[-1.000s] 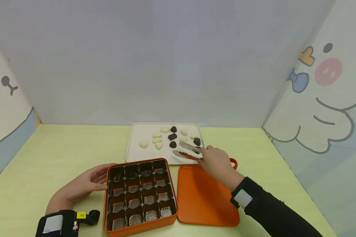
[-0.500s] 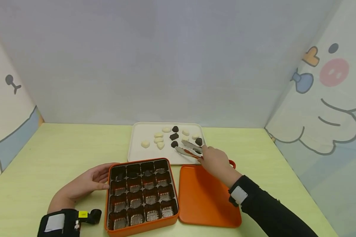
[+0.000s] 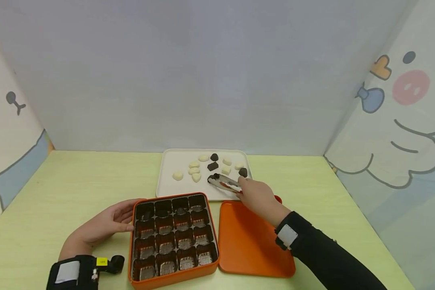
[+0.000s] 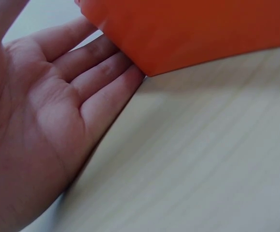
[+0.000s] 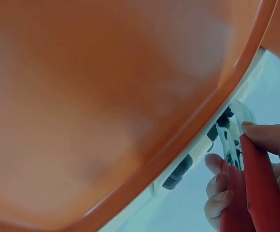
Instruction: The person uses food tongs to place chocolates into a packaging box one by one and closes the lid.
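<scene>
My right hand (image 3: 259, 199) grips red-handled metal tongs (image 3: 224, 183) over the near side of the white tray (image 3: 168, 188). The tong tips are close together at a dark chocolate (image 3: 215, 176). In the right wrist view, thumb and fingers wrap the red handles (image 5: 263, 188). Straight fingers of my left hand (image 3: 106, 221) touch the left wall of an orange box (image 3: 177, 278); its thumb lies at the rim. In the left wrist view the fingers (image 4: 108, 92) lie flat against the orange wall. A dark divided insert (image 3: 165, 244) fills the box. Dark pieces appear in some far compartments.
White chocolates (image 3: 193, 170) and several dark ones (image 3: 212, 166) lie scattered on the tray. An orange lid (image 3: 255, 245) rests on the table (image 3: 94, 177), right of the box and partly under my right forearm. A grey wall (image 3: 203, 80) stands behind.
The tongs have moved left, and their spread tips have come together at the near dark chocolate. My right hand shifted left with them. The left hand keeps its place on the box.
</scene>
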Demonstrator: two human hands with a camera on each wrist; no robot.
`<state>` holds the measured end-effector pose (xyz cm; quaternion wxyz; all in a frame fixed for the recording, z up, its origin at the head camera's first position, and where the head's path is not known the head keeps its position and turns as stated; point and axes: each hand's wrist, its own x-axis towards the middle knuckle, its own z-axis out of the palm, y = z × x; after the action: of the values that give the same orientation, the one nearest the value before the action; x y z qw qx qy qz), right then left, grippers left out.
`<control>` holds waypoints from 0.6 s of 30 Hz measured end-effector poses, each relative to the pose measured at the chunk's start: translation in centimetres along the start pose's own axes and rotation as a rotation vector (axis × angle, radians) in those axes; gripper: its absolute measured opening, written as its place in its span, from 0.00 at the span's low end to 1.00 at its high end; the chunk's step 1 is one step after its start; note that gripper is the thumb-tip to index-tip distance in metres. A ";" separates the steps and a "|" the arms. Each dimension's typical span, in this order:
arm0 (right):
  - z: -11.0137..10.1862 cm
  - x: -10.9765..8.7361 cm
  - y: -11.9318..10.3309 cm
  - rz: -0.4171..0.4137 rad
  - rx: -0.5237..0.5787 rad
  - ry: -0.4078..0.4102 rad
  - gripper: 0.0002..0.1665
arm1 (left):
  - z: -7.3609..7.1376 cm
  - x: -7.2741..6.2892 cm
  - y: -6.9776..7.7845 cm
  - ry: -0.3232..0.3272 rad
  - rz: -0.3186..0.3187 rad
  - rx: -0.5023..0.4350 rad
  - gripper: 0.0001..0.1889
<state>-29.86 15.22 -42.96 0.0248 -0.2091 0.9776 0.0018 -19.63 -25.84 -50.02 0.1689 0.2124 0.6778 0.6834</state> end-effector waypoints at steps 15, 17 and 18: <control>-2.5 -4.8 0.6 -0.094 0.020 0.140 0.16 | 0.0 0.1 -0.1 -0.007 0.005 -0.008 0.36; -2.8 -4.9 0.6 -0.096 0.017 0.138 0.16 | 0.0 0.1 -0.1 -0.006 0.012 -0.002 0.36; -2.8 -5.0 0.7 -0.094 0.011 0.132 0.16 | 0.0 0.1 -0.2 -0.004 0.013 0.004 0.36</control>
<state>-25.74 17.80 -39.90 -0.0385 -0.2544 0.9661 -0.0187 -19.73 -25.73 -50.17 0.1653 0.2186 0.6775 0.6826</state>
